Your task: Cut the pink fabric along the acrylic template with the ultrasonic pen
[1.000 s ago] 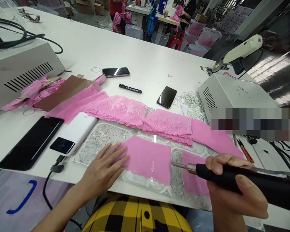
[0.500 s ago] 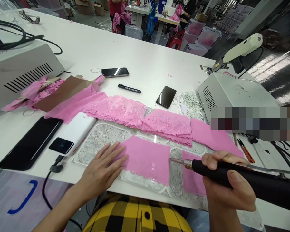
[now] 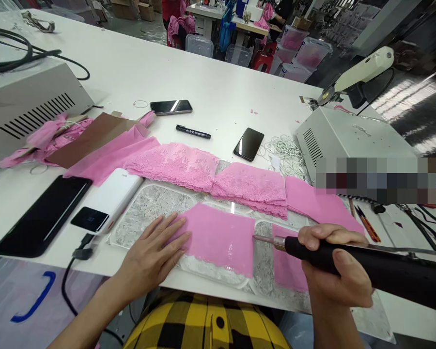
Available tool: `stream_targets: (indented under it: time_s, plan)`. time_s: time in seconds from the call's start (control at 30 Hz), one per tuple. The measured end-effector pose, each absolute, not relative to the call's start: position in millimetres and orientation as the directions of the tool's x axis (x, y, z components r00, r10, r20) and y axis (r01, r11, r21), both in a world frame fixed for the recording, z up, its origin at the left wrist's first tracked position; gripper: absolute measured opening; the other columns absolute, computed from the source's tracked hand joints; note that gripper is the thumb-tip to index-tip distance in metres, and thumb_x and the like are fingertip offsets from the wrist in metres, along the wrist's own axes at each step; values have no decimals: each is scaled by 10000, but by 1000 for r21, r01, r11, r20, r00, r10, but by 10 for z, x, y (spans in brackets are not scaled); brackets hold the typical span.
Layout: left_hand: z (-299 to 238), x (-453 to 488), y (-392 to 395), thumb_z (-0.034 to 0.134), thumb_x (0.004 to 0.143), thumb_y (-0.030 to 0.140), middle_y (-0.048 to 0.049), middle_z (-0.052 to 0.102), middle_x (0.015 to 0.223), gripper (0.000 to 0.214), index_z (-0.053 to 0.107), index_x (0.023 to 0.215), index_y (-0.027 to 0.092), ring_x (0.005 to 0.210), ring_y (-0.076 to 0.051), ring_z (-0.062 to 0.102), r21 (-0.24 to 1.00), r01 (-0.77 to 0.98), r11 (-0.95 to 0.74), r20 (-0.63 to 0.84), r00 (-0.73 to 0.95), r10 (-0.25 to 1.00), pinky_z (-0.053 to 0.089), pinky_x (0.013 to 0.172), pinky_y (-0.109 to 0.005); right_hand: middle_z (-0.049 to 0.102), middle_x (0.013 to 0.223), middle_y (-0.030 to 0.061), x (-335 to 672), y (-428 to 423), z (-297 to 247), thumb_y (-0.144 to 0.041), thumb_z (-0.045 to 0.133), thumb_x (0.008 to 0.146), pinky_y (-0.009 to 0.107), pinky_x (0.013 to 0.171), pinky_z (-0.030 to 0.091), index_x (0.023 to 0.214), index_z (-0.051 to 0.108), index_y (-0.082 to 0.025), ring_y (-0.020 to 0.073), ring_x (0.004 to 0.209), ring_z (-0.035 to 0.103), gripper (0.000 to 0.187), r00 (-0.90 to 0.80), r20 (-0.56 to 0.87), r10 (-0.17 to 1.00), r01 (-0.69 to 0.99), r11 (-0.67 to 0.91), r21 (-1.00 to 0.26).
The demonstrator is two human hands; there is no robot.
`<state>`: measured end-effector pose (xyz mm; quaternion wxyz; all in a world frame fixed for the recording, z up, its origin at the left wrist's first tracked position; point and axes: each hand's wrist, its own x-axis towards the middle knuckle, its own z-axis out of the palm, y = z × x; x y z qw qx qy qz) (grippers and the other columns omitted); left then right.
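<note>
My left hand [image 3: 156, 252] lies flat with fingers spread, its fingertips on the left end of a pink fabric piece [image 3: 221, 237] with a wavy lower edge. In my right hand [image 3: 339, 266] is a thick black-handled tool [image 3: 298, 249] with a pointed metal tip. That tip rests at the right edge of the fabric piece. A second pink piece [image 3: 287, 266] lies to the right, partly hidden by the tool and hand. Beneath both is a grey marble-patterned board [image 3: 263, 264]. Just behind lie stacked pink lace pieces [image 3: 250, 184].
To the left are a white power bank [image 3: 119, 194] with a cable and a black phone [image 3: 43, 213]. A marker [image 3: 193, 132], a smaller phone [image 3: 249, 144] and tangled white cord [image 3: 285, 155] lie farther back. Grey vented boxes [image 3: 359, 140] flank the table.
Almost nothing differs. The whole view has shifted slightly, and the tool's handle sits a little differently in my right hand. The tip stays at the fabric's right edge.
</note>
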<state>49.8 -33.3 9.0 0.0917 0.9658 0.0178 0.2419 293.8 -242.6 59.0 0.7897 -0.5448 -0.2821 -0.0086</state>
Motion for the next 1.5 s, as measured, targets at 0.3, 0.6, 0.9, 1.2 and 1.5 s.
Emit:
stream_targets:
  time_s: [0.3,0.6,0.9,1.2,1.5]
  plan:
    - [93,493,-327,540,955,127,-124,510,1455,375,561,1327,160,1434,-293,365,177,-6,-984,451,889,76,338,1177,-479,606,733,-5,2794,-2578,715,-313,658,698,303,469,430,801,618,-178,99,486,482,174,833,420,359,265,408,-874]
    - [92,492,-342,550,948,118,-130,516,1447,378,564,1324,155,1434,-301,363,178,-6,-984,451,889,77,345,1168,-483,598,743,2,2681,-2687,680,-320,656,735,306,480,455,817,604,-178,99,503,496,172,814,392,430,231,380,-896]
    - [71,496,-346,553,951,128,-127,520,1444,352,582,1301,152,1435,-297,362,181,1,-983,461,883,86,345,1168,-480,611,758,-7,2679,-2702,679,-296,648,760,308,508,477,827,612,-181,98,521,521,138,794,396,462,229,376,-898]
    - [258,565,-421,513,957,88,-109,567,1402,316,603,1256,138,1440,-256,360,242,-49,-969,498,864,80,339,1178,-460,601,705,-8,2799,-2429,709,-280,622,661,307,482,449,764,622,-179,104,485,485,145,845,437,309,300,403,-865]
    - [205,980,-411,485,1008,266,-93,502,1468,343,574,1334,206,1419,-308,385,203,-102,-974,313,949,-35,307,1163,-559,614,779,7,2871,-2051,620,-224,583,678,335,562,473,804,623,-187,119,551,526,137,828,484,283,351,413,-841]
